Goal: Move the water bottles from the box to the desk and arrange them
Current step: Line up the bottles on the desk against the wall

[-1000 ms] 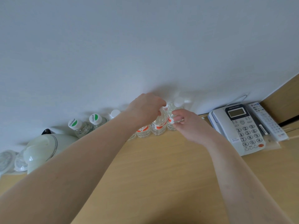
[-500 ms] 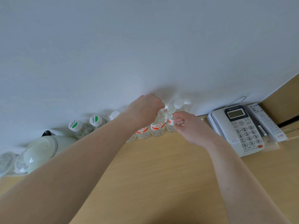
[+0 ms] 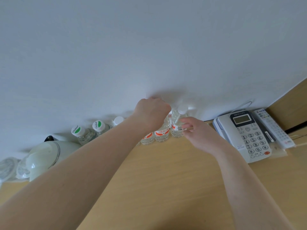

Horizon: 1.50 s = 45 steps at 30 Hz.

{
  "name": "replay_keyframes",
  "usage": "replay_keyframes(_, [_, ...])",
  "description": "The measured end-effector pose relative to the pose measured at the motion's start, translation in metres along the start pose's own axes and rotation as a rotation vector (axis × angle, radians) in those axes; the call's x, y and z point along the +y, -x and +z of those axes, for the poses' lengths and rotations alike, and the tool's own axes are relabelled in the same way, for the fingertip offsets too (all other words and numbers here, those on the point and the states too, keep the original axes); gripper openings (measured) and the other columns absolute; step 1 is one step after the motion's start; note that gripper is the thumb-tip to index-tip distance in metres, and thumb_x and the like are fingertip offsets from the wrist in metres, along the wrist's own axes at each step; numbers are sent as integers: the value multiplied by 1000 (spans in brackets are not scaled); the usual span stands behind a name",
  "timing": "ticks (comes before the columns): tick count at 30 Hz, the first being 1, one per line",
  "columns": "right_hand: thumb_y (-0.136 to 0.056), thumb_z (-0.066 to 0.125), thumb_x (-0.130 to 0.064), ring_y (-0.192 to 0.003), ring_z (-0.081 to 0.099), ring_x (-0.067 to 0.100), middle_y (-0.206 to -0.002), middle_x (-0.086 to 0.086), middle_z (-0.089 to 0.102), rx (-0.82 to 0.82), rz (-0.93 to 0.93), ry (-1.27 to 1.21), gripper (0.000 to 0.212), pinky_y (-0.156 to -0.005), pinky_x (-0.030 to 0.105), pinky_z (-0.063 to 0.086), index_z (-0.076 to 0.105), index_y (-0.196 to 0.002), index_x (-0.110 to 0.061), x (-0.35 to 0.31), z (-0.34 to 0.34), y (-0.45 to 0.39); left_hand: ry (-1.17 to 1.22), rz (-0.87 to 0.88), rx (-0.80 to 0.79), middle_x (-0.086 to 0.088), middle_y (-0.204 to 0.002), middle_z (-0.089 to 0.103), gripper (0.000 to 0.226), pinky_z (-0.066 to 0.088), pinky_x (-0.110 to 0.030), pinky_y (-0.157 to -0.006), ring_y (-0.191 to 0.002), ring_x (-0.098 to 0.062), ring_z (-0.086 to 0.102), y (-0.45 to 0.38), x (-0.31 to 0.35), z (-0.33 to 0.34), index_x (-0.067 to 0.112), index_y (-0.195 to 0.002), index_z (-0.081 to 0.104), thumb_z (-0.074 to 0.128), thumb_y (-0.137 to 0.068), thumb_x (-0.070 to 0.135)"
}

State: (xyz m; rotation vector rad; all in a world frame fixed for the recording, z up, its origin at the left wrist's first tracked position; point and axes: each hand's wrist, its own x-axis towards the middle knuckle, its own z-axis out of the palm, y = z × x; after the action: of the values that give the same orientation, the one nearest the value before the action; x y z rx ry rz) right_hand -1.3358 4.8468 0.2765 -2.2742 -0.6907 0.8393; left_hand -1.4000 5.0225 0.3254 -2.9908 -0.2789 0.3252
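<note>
Since a second ago my right hand (image 3: 197, 135) has loosened from the rightmost clear plastic water bottle with the red-and-white label (image 3: 177, 125); its grip now stands open, fingers spread and only lightly bent, the fingertips (image 3: 184, 126) just touching the barcode side of the label. My left hand (image 3: 152, 112) has barely shifted: it is curled over the top of the second red-labelled clear bottle (image 3: 162, 133), covering the cap, so its grip is closed on that bottle's neck as far as I can see.

Both bottles stand upright at the far edge of the light wooden counter (image 3: 166, 180), against the pale white wall (image 3: 149, 47), at about twelve o'clock from me. A third red-labelled bottle (image 3: 147, 138) stands touching the second on its nine o'clock side, partly behind my left forearm. Further toward ten o'clock a plain white cap (image 3: 118, 120) shows above my arm, then two clear bottles with green-and-white caps (image 3: 88, 131) side by side in the same row along the wall.

At nine o'clock sits a white rounded electric kettle (image 3: 44, 158), with clear wrapped round items (image 3: 10, 168) beside it at the frame edge. At two o'clock lies a grey-white desk telephone with a keypad and display (image 3: 245, 135), and just beyond it a white remote control (image 3: 272, 127), both apart from the bottles.
</note>
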Motion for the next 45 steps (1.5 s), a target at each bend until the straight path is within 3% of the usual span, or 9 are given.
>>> replay_keyframes(4, [-103, 50, -18, -116, 57, 13, -136, -6, 60, 11, 6, -9, 43, -80, 24, 43, 47, -145, -27, 5, -2, 3, 85, -18, 38, 4, -123, 64, 35, 43, -35, -79, -121, -25, 56, -5, 9, -11, 28, -132, 59, 57, -99, 37])
replay_keyframes(8, [-102, 49, -17, -114, 56, 12, -136, -6, 59, 14, 13, -13, 44, -77, 24, 43, 47, -145, -27, 8, -4, 5, 40, -47, 88, 1, -115, 67, 35, 36, -34, -72, -112, -26, 60, -13, 27, -16, 25, -129, 60, 52, -101, 44])
replay_keyframes(12, [-103, 49, -18, -124, 55, 14, -138, -6, 58, 6, 16, -22, 44, -84, 26, 42, 46, -146, -28, 11, -5, 5, 106, -45, 50, -3, -118, 65, 39, 36, -34, -73, -113, -28, 59, -23, 42, -16, 23, -133, 56, 51, -101, 44])
replay_keyframes(16, [-103, 48, -18, -121, 55, 13, -138, -7, 58, 7, 14, -28, 44, -79, 25, 43, 45, -146, -28, 13, -7, 5, 179, -50, 19, -6, -116, 63, 33, 37, -33, -73, -110, -29, 59, -30, 49, -14, 19, -128, 61, 55, -102, 38])
replay_keyframes(22, [-103, 48, -19, -108, 56, 9, -137, -9, 58, 5, 16, -30, 45, -70, 18, 44, 45, -146, -30, 16, -8, 4, 238, -82, -7, 0, -78, 45, 11, 37, -32, -66, -95, -31, 64, -38, 52, -5, 14, -102, 70, 62, -100, 23])
replay_keyframes(26, [-102, 48, -18, -119, 57, 14, -138, -7, 59, 4, 14, -24, 45, -80, 25, 43, 45, -147, -28, 12, -9, 2, 278, -85, -15, -8, -94, 63, 14, 39, -32, -67, -94, -33, 65, -39, 52, -4, 12, -103, 70, 63, -99, 23])
replay_keyframes(39, [-104, 49, -21, -122, 57, 14, -134, -6, 61, 8, 19, -17, 38, -85, 26, 42, 50, -141, -27, 13, -11, -2, 261, -36, -32, -7, -102, 64, 11, 39, -32, -69, -97, -30, 62, -39, 46, -6, 11, -106, 68, 62, -98, 16])
replay_keyframes(43, [-103, 49, -21, -118, 58, 13, -134, -8, 61, 11, 18, -29, 36, -82, 26, 42, 51, -139, -27, 15, -10, -2, 239, -33, -40, -5, -94, 60, 6, 39, -33, -66, -94, -30, 62, -37, 46, -9, 10, -92, 60, 60, -97, 8])
replay_keyframes(45, [-103, 49, -21, -117, 57, 13, -135, -8, 61, 9, 19, -34, 36, -83, 27, 43, 51, -139, -27, 16, -10, -2, 252, -23, -53, -5, -97, 60, 2, 41, -34, -67, -98, -30, 62, -37, 45, -10, 9, -96, 61, 61, -98, 11])
